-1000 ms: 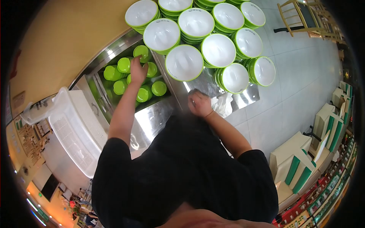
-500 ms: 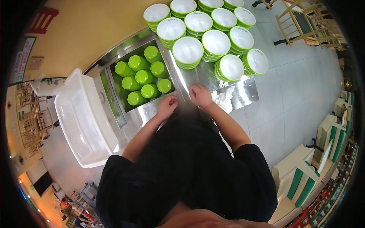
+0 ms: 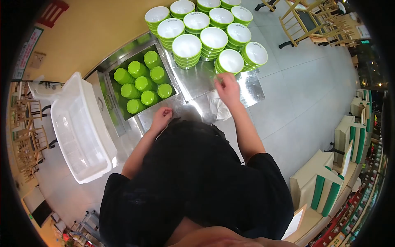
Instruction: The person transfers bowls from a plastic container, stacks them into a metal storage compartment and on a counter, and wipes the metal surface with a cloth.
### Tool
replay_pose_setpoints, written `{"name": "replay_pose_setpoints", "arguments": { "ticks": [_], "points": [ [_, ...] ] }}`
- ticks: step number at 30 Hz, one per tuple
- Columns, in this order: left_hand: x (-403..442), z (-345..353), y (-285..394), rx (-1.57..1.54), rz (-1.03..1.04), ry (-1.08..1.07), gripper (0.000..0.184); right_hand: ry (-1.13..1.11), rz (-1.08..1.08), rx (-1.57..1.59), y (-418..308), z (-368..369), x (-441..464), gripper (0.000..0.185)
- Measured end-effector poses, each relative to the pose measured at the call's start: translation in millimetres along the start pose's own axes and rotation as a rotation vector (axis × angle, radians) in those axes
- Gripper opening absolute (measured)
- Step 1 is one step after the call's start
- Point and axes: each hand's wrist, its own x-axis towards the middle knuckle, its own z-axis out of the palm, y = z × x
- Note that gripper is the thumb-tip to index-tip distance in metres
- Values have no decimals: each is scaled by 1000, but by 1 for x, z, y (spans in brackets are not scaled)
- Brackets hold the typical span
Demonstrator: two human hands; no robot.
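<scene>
My right hand (image 3: 228, 89) reaches just below the front stack of green-and-white bowls (image 3: 230, 61), thumb and fingers slightly apart. Its fingertips are close to the lower side of that stack; whether they touch it I cannot tell. Beneath the wrist lies a crumpled white cloth (image 3: 220, 108) at the edge of the steel counter (image 3: 193, 84). My left hand (image 3: 162, 118) is over the counter's front edge with its fingers curled in, and nothing shows in them. Nearest to it is a recessed steel well (image 3: 175, 95) holding several upturned green cups (image 3: 149, 98).
More stacks of bowls (image 3: 187, 46) crowd the counter's back and right. A white plastic basket (image 3: 74, 136) stands to the left beside a yellow wall (image 3: 98, 29). Wooden chairs (image 3: 302, 22) and booth seats (image 3: 321, 185) are on the right, across the grey tiled floor (image 3: 288, 94).
My right hand has moved up and away from my body, to the front bowl stack. My left hand has moved a little left and down. The whole view has shifted slightly.
</scene>
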Motion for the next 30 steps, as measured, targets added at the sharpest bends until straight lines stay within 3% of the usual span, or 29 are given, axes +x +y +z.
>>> {"name": "replay_pose_setpoints", "arguments": {
  "ticks": [3, 7, 17, 22, 25, 26, 28, 30],
  "points": [
    [-13, 1, 5, 33, 7, 5, 23, 166, 40, -28, 2, -20, 10, 24],
    [-14, 3, -6, 0, 4, -24, 25, 49, 23, -277, 28, -25, 23, 26],
    [-10, 6, -11, 47, 89, -39, 24, 64, -106, -361, 40, -16, 25, 13],
    [-17, 3, 2, 3, 19, -22, 25, 282, -261, -217, 17, -26, 7, 11],
    [-20, -1, 12, -3, 75, -27, 26, 227, -189, 36, 0, -24, -11, 13],
    [-22, 0, 20, -136, 23, -87, 26, 214, -193, 44, -5, -21, -17, 13],
    [-23, 1, 40, -272, -30, -138, 26, 162, -308, 115, -17, -12, -27, 15],
    [-24, 2, 58, -349, -81, -281, 43, 102, -247, 236, -27, 7, -37, 14]
  ]
}}
